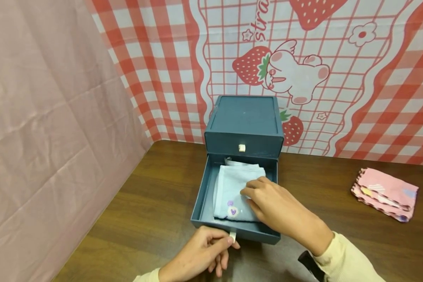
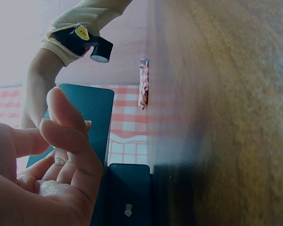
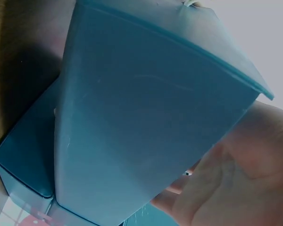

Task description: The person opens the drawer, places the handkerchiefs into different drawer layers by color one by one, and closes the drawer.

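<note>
In the head view, a dark teal drawer [image 1: 257,235] is pulled out of a small cabinet [image 1: 244,117]. My left hand [image 1: 201,252] pinches the white pull tab [image 1: 233,235] on its front between thumb and finger. Inside the drawer lies a folded light blue towel [image 1: 229,182] with a small white and purple pattern at its near corner. My right hand [image 1: 276,201] reaches over the drawer's right wall, its fingertips touching the top of the towel. From the right wrist, the drawer's side wall [image 3: 141,94] hides most of those fingers.
A folded pink cloth [image 1: 385,192] lies on the wooden table [image 1: 162,188] at the right. Below the pulled-out drawer, a shut drawer [image 2: 129,188] shows in the left wrist view. A checked strawberry curtain [image 1: 176,78] hangs behind, and a plain pink one [image 1: 56,117] at the left.
</note>
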Demonstrator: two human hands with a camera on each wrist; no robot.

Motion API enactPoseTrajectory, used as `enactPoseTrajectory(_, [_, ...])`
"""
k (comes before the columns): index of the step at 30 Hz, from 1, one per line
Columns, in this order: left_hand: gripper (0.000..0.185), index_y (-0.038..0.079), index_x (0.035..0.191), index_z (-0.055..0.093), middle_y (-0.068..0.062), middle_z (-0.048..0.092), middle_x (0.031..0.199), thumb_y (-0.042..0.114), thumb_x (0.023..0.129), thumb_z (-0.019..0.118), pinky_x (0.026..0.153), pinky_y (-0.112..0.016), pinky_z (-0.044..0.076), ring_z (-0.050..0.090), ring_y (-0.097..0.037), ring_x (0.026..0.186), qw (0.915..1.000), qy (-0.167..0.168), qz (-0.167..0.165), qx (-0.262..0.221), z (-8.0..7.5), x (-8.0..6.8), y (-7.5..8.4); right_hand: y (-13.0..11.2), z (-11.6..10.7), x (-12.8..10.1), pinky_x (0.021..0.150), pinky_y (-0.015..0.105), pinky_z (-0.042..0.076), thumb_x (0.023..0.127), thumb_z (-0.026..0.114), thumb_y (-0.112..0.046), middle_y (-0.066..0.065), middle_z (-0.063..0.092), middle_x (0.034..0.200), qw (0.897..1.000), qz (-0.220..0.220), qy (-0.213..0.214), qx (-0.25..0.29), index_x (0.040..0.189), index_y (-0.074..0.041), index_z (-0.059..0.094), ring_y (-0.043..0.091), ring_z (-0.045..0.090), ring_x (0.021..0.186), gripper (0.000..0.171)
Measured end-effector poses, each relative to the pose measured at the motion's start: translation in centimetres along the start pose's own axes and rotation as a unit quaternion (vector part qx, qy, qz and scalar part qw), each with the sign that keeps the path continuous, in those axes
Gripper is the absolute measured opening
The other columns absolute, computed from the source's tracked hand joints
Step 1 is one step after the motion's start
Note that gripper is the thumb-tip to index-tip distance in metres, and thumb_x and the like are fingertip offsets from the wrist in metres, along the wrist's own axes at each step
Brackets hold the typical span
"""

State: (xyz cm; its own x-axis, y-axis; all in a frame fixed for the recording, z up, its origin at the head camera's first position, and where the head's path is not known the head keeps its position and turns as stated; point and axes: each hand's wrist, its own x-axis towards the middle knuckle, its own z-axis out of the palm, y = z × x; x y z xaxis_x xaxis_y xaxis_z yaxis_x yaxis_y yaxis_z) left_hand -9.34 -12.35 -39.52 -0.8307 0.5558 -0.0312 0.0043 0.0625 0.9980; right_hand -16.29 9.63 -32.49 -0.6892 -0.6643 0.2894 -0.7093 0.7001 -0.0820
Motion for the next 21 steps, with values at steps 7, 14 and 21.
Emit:
enactPoseTrajectory(7, [0.033,-0.003,0.103,0.071,-0.003,0.062,0.06,0.025,0.104,0.054,0.04,-0.015,0.042,0.056,-0.006,0.045,1.0,0.0,0.003,0.009,0.0,0.0,0.0,-0.2,0.2,0.6,0.082,0.041,0.056,0.091,0.067,-0.006,0.007,0.068,0.106,1.0,-0.015,-0.004,-0.02,0.105,-0.008,0.074,0.025,0.061,0.101,0.016])
enactPoseTrajectory(14, [0.033,-0.002,0.103,0.071,-0.001,0.062,0.061,0.025,0.104,0.054,0.04,-0.015,0.042,0.056,-0.006,0.046,1.0,0.001,0.002,0.006,-0.1,-0.1,0.1,-0.2,0.5,1.2,0.065,0.037,0.053,0.089,0.069,-0.005,0.004,0.064,0.091,0.999,-0.027,-0.014,-0.038,0.097,-0.01,0.072,0.024,0.059,0.085,0.01])
enactPoseTrajectory(21, [0.033,-0.003,0.104,0.071,-0.002,0.062,0.061,0.026,0.104,0.054,0.041,-0.015,0.042,0.056,-0.006,0.046,1.0,0.0,0.005,0.005,-0.2,-0.1,0.2,-0.1,0.7,1.4,0.066,0.039,0.055,0.09,0.07,-0.008,0.008,0.065,0.099,0.998,-0.009,-0.044,-0.045,0.105,-0.009,0.072,0.026,0.062,0.087,0.016])
